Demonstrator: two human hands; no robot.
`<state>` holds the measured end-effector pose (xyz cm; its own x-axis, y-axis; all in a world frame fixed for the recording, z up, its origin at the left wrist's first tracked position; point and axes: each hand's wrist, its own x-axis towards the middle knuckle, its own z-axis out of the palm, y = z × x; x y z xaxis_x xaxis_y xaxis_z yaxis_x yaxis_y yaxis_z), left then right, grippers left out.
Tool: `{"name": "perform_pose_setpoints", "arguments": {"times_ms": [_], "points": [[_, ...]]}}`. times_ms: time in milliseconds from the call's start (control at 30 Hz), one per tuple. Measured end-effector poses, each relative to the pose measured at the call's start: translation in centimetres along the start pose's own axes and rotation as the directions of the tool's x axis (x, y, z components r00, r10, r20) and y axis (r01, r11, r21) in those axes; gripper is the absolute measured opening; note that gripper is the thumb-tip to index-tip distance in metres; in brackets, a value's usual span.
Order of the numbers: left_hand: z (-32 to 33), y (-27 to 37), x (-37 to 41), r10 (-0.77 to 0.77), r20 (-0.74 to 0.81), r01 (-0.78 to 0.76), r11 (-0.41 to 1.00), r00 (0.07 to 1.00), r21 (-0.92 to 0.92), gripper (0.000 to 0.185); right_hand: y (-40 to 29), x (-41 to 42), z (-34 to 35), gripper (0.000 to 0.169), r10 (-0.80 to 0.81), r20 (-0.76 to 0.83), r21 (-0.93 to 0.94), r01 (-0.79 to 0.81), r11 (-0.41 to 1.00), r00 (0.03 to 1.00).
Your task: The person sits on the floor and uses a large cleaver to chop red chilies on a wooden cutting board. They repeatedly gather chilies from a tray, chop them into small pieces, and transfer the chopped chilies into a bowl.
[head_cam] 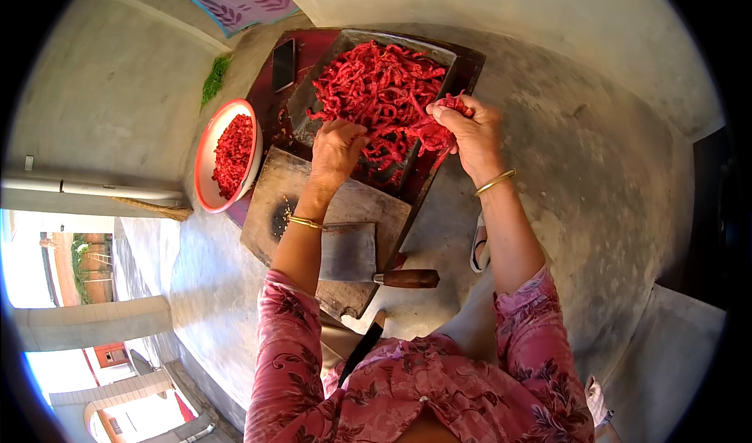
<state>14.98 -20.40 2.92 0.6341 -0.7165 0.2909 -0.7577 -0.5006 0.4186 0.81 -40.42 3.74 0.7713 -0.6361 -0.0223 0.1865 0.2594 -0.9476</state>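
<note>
A bunch of wrinkled red chili peppers [435, 133] is gripped in my right hand [473, 131], over the right rim of a metal tray [346, 36]. Many more whole red chilies [382, 81] fill that tray. At its near left side, my left hand [339, 146] has its fingers bent down at the chilies; whether it holds one is hidden. Below my left hand lies a wooden cutting board [376, 202] with some pale seeds on it. A cleaver [348, 252] rests flat on the board, its wooden handle [411, 278] pointing right past the edge.
A white basin with a red rim [202, 190] holds chopped red chilies [234, 155], left of the board. A dark phone [284, 66] lies on the low red table [305, 40]. A broom [158, 208] is by the left wall, and my foot [480, 244] is right of the table.
</note>
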Motion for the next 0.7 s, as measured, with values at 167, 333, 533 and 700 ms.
{"name": "perform_pose_setpoints", "arguments": {"times_ms": [167, 333, 533, 700], "points": [[2.8, 0.1, 0.9, 0.042, 0.034, -0.053, 0.904, 0.999, 0.424, 0.013, 0.0, -0.2, 0.4, 0.012, -0.036, 0.058, 0.074, 0.031, 0.997, 0.998], [0.5, -0.6, 1.1, -0.068, -0.145, 0.06, 0.996, 0.987, -0.059, 0.008, 0.6, -0.2, 0.7, 0.012, 0.048, 0.116, 0.036, -0.053, 0.998, 0.992], [-1.2, 2.0, 0.0, -0.285, 0.009, 0.243, 0.799, 0.958, -0.55, 0.007, 2.6, -0.8, 2.5, 0.014, 0.148, 0.214, 0.177, -0.188, 0.966, 0.966], [-1.1, 5.4, -0.6, -0.174, 0.01, 0.136, 0.733, 0.985, -0.667, 0.019, 2.4, -1.2, 2.9, 0.015, 0.126, 0.271, 0.271, -0.201, 0.942, 0.954]]}}
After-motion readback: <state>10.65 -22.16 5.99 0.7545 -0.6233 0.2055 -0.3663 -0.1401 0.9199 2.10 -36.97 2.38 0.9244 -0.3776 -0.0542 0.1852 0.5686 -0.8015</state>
